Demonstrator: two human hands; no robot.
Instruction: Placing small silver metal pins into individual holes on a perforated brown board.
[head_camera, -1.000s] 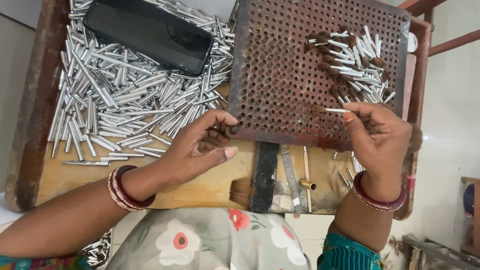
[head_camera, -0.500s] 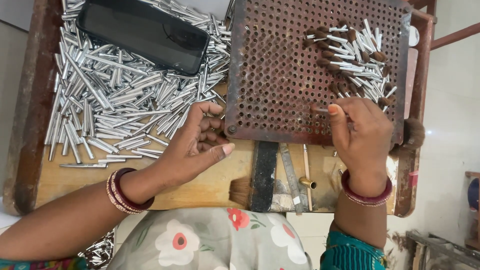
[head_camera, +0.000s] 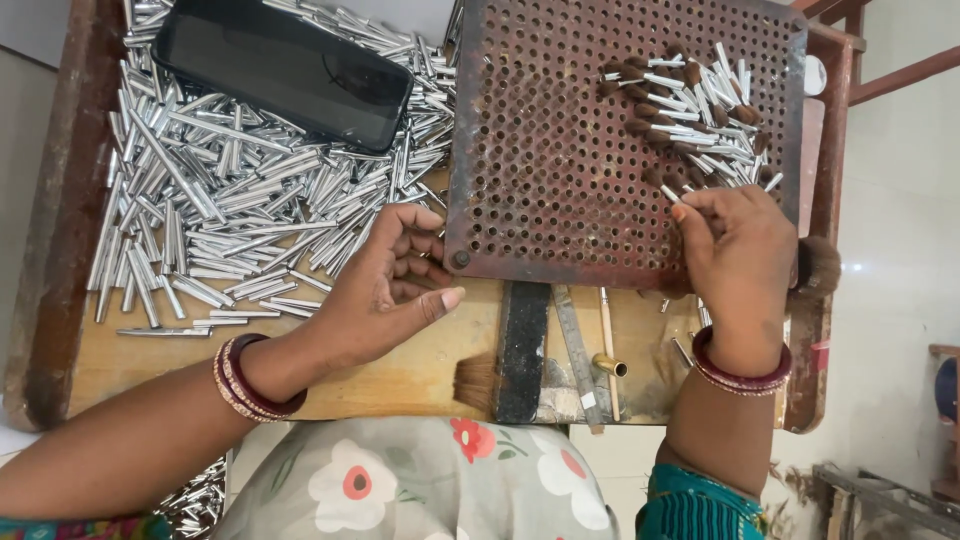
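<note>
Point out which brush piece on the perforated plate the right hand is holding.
The silver-ended piece pinched at the right hand's fingertips, sticking out up-left; the others lie loose in the pile above.

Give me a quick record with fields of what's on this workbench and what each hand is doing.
Surface: worn wooden workbench
Left side: heap of short silver metal tubes, with a black flat phone lying on top
Right side: rusty perforated metal plate bearing a pile of small brown-tufted brush heads with silver ferrules
Left hand: fingers curled, resting at the plate's lower left corner; whether it holds anything is hidden
Right hand: pinching one silver-ended brush piece over the plate
Wrists: red bangles on both
</note>
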